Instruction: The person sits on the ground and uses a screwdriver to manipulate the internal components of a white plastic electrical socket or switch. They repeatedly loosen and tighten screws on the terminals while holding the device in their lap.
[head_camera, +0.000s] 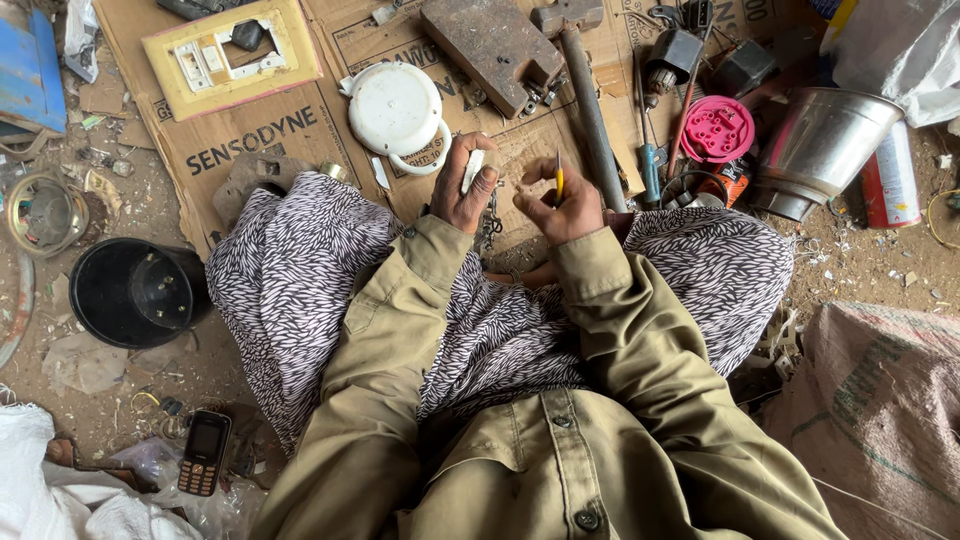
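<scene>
- White plastic part (473, 170): small, flat, pinched in the left hand (462, 188), thumb on its near face, fingers curled behind; grip closed narrow on it.
- Yellow-handled tool (559, 178): slim, held upright in the right hand (562, 207), grip closed round the shaft; its tip is hidden, so the kind of tool cannot be told.
- Relation: the two pieces stand just beside each other, not touching, above the lap and the far edge of the cardboard sheet (250, 140).
- Progress, by judgement: tool and part are both in hand but not yet brought together; the work on the part looks barely begun.
- Round white cover (395, 108): on the cardboard, far of the left hand.
- Hammer (590, 100): far right of the hands, handle pointing near.
- Switch plate (232, 55): far left, yellowed frame.
- Black pot (135, 290): left, on the dirt floor.
- Mobile phone (205, 452): near left.
- Steel bucket (825, 145): far right, tipped.
</scene>
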